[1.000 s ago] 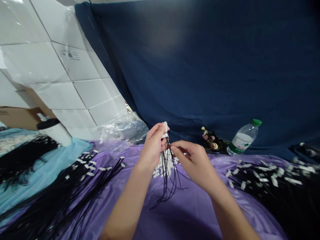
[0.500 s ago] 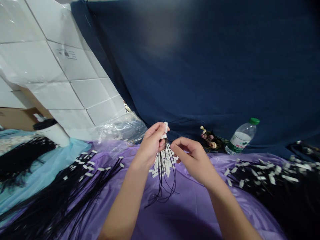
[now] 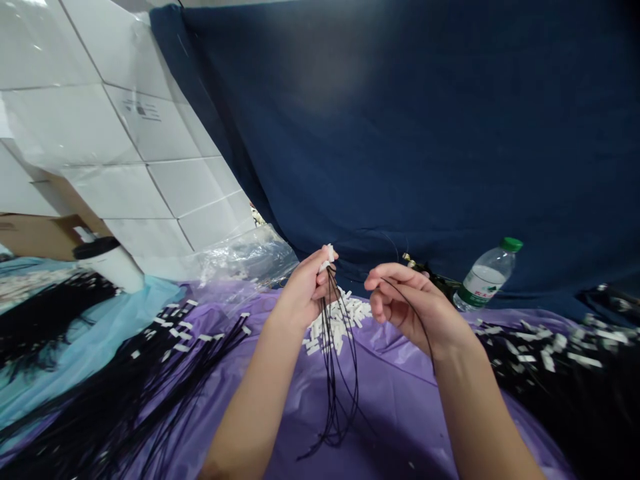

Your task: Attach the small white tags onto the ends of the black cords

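Note:
My left hand (image 3: 305,290) is closed around a bunch of thin black cords (image 3: 340,373) that hang down in loops over the purple sheet (image 3: 390,413). A small white tag (image 3: 329,253) sticks up from its fingertips. My right hand (image 3: 410,303) is raised to the right of it, fingers curled, pinching a single black cord (image 3: 417,313) that runs across its back toward the wrist. A heap of loose white tags (image 3: 337,323) lies on the sheet just behind the two hands.
Piles of black cords with white tags lie at the left (image 3: 150,373) and right (image 3: 550,360). A water bottle (image 3: 487,273) with a green cap lies against the dark blue cloth (image 3: 425,133). White boxes (image 3: 125,133) and a clear plastic bag (image 3: 245,260) stand at left.
My right hand has drawn away from the left hand, up and to the right, pulling one cord with it. The bunch now hangs lower.

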{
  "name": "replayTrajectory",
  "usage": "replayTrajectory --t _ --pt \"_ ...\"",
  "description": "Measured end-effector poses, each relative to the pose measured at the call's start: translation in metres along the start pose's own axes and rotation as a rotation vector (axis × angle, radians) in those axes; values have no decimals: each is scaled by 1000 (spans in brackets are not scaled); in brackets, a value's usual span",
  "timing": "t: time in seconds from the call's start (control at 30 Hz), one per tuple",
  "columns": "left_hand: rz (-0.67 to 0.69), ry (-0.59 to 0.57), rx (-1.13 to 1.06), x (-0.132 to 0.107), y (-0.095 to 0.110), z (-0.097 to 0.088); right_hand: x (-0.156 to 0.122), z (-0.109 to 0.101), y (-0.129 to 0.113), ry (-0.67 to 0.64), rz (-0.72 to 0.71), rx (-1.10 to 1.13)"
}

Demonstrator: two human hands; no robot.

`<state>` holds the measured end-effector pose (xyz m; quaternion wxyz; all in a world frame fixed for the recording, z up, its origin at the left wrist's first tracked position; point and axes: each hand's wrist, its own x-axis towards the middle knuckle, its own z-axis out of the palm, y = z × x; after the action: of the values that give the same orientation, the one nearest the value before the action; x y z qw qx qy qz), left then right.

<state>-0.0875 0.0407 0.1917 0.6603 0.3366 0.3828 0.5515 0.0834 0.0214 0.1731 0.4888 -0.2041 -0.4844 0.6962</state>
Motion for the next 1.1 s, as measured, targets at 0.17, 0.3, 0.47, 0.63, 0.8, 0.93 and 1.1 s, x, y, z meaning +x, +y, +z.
replayTrajectory --t 0.17,0.3,0.47,0.63,0.8,0.93,1.1 --pt "1 -8 -40 2 -6 2 8 -1 3 285 -173 -26" --pt "38 23 -18 4 -11 4 15 -7 1 638 -512 60" --pt "107 34 67 6 -17 6 3 -20 -14 601 -738 30" --pt "169 -38 159 4 -21 7 -9 -14 -13 512 -645 -337" --pt "187 -77 144 -3 -17 9 -8 -1 -7 627 -749 -798" --pt "152 -98 105 -9 -14 12 -8 7 -5 692 -856 -913" --pt "79 -141 54 -17 -10 14 -8 8 1 735 -1011 -1101"
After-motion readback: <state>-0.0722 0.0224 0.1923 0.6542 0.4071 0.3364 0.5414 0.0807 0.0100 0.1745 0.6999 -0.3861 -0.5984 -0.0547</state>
